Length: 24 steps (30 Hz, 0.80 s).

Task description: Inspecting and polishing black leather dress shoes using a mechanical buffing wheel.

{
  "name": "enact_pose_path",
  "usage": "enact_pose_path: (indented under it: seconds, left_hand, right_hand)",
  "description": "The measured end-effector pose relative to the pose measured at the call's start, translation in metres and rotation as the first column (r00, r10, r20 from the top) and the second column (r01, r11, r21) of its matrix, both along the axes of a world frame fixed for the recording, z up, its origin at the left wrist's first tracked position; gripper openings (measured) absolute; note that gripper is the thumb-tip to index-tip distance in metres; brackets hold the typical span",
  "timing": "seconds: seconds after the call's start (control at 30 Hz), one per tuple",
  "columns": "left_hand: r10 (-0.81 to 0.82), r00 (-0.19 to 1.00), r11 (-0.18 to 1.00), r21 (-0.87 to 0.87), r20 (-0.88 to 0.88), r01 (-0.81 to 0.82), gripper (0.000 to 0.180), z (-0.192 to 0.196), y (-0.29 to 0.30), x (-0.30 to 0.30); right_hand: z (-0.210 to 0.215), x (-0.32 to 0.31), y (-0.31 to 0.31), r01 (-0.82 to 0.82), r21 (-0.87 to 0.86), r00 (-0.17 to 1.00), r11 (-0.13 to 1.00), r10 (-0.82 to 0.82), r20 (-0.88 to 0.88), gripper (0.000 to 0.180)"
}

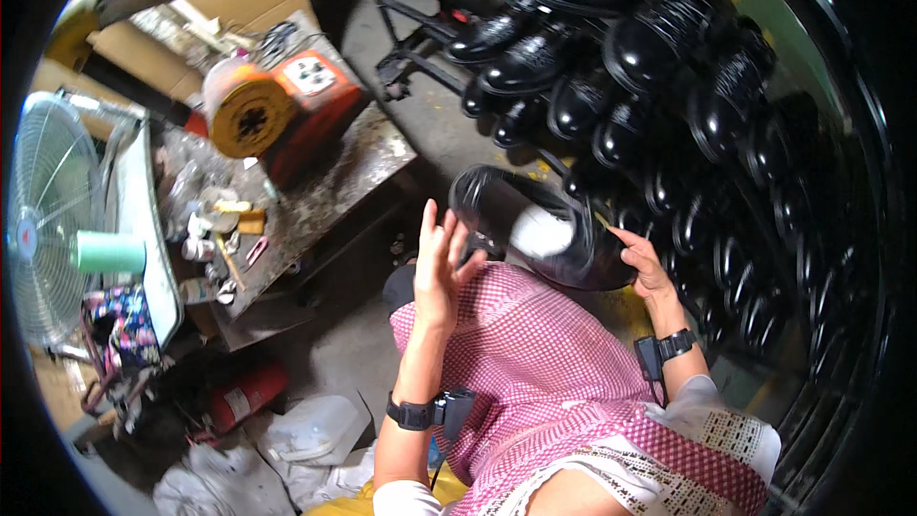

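In front of my apron, a black leather shoe (592, 253) hangs tilted and slightly blurred, a white patch (543, 231) showing inside its opening. My right hand (646, 266) grips the shoe at its right end, thumb and fingers closed at the edge. A thin yellowish strip (602, 219) shows by those fingertips; I cannot tell whether it is held. My left hand (442, 263) is raised beside the shoe's other end, fingers spread and holding nothing. Whether its fingertips touch the shoe is unclear.
Racks of shiny black shoes (659, 38) fill the right side, close to my right hand. At left stands a worn workbench (373, 148) bearing an orange machine (310, 86) with a round wheel. A fan (57, 220) stands far left; a white plastic container (315, 430) lies low.
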<state>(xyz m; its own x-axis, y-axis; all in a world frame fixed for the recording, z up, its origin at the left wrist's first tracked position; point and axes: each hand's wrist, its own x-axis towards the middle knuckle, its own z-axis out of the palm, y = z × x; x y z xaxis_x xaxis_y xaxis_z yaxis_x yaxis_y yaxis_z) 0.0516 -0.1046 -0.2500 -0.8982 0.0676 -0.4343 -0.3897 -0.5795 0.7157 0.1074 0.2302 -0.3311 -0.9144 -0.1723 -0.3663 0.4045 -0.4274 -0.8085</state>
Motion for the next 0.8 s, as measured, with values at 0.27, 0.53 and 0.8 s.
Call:
enact_pose_path:
  seconds: [0.27, 0.53, 0.8]
  left_hand:
    - [-0.518, 0.825, 0.330, -0.943, -0.227, -0.052, 0.045, -0.024, 0.043, 0.038]
    - [-0.494, 0.813, 0.305, -0.937, -0.308, -0.170, 0.040, -0.027, 0.053, 0.031]
    - [-0.497, 0.824, 0.309, -0.943, -0.270, -0.123, 0.035, -0.027, 0.054, 0.024]
  right_hand:
    - [-0.132, 0.064, 0.022, 0.504, -0.060, 0.783, 0.862, -0.426, 0.453, 0.044]
    - [-0.188, -0.052, -0.025, 0.688, -0.255, 0.688, 0.680, -0.498, 0.527, 0.053]
    - [-0.233, -0.155, -0.067, 0.487, 0.026, 0.641, 0.873, -0.378, 0.668, 0.102]
